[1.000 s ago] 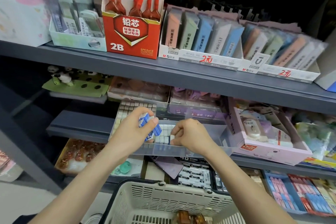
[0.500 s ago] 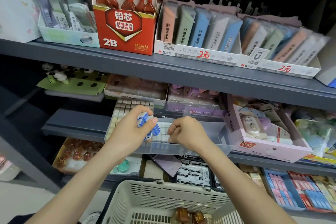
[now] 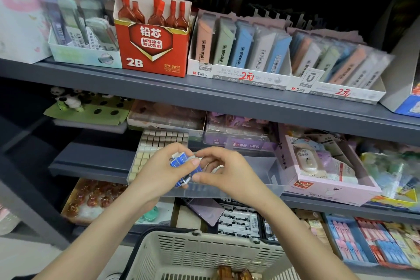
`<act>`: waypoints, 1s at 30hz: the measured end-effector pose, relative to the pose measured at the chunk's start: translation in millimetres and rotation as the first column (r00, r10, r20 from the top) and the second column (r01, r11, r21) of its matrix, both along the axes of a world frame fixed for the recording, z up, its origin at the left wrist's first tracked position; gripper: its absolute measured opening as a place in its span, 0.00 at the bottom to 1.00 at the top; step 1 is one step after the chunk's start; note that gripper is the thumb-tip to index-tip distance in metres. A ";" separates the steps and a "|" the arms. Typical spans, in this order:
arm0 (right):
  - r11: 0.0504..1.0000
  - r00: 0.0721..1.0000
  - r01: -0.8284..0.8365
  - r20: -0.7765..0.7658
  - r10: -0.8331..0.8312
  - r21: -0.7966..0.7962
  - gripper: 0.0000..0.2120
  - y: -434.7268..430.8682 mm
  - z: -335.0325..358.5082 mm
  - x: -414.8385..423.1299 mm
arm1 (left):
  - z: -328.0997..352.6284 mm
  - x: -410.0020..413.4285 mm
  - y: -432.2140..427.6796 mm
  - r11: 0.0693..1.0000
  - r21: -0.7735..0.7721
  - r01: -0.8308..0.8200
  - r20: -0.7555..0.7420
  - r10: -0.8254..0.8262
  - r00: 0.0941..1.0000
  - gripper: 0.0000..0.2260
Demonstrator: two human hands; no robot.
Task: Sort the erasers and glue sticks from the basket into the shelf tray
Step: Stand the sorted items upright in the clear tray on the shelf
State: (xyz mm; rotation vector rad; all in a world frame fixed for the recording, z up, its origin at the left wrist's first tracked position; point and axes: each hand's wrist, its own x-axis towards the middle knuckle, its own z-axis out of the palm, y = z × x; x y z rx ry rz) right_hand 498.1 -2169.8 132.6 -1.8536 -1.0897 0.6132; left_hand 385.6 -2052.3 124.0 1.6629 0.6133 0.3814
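Observation:
My left hand point(image 3: 156, 171) grips a small bunch of blue-and-white wrapped erasers point(image 3: 179, 161) above the clear shelf tray point(image 3: 266, 175) on the middle shelf. My right hand point(image 3: 223, 169) has come up against that bunch, and its thumb and fingers pinch one eraser at the bunch's right side. Rows of small beige and white erasers point(image 3: 159, 141) fill the tray's left and back part. The cream plastic basket point(image 3: 204, 254) sits at the bottom, with a few brown items point(image 3: 231, 274) inside it.
A pink box of correction tapes point(image 3: 322, 170) stands right of the tray. On the top shelf are a red 2B lead box point(image 3: 152, 50) and white lead boxes point(image 3: 241, 59). Packed stationery fills the lower shelf point(image 3: 238, 218).
My right hand has lifted out of the tray and moved left to the erasers in my left hand. My left hand has stayed above the tray.

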 end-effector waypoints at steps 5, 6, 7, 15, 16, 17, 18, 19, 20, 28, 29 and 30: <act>0.997 0.997 0.071 -0.001 -0.071 -0.001 0.19 -3.9 -1.1 4.1 | 5.4 0.5 -2.6 0.981 -0.193 0.014 0.015 -0.011 1.000 0.05; 0.994 0.994 0.108 0.000 -0.108 -0.002 0.18 -7.8 -0.2 9.8 | 5.9 0.2 -1.2 0.965 -0.260 -0.009 0.007 0.011 1.000 0.06; 0.989 0.989 0.148 0.017 -0.147 -0.010 0.16 -11.3 0.3 15.8 | 6.3 0.0 0.9 0.943 -0.331 -0.039 -0.006 0.040 0.999 0.06; 0.942 0.930 0.151 0.366 -0.033 -0.300 0.12 -6.8 -12.0 29.1 | 12.1 -0.2 10.3 0.713 -0.691 -0.119 -0.003 0.162 0.987 0.10; 0.936 0.925 0.156 0.379 -0.027 -0.314 0.12 -4.4 -13.5 29.6 | 12.3 -0.4 10.4 0.710 -0.695 -0.114 -0.005 0.153 0.988 0.10; 0.934 0.923 0.162 0.383 -0.030 -0.319 0.12 -2.1 -15.3 29.5 | 12.2 -0.6 10.4 0.714 -0.692 -0.108 -0.009 0.140 0.990 0.10; 0.930 0.919 0.170 0.392 -0.030 -0.325 0.12 0.5 -17.5 28.6 | 12.0 -0.6 10.6 0.720 -0.686 -0.100 -0.012 0.126 0.992 0.10; 0.927 0.911 0.178 0.410 -0.028 -0.331 0.12 3.2 -20.4 27.0 | 11.7 -0.5 10.7 0.727 -0.680 -0.093 -0.013 0.115 0.993 0.11; 0.924 0.902 0.188 0.431 -0.029 -0.332 0.12 5.1 -23.6 25.3 | 11.2 -0.3 11.1 0.734 -0.674 -0.088 -0.014 0.106 0.994 0.11; 0.906 0.856 0.316 0.496 -0.146 -0.280 0.12 7.5 -34.8 18.1 | 10.3 -0.5 12.0 0.764 -0.641 -0.071 -0.025 0.072 0.997 0.12; 0.907 0.859 0.312 0.491 -0.143 -0.282 0.12 7.7 -34.3 18.0 | 10.3 -0.4 12.0 0.767 -0.638 -0.070 -0.025 0.070 0.997 0.12; 0.907 0.866 0.308 0.479 -0.141 -0.288 0.11 7.5 -33.7 18.4 | 10.4 -0.5 11.9 0.769 -0.636 -0.068 -0.024 0.068 0.997 0.12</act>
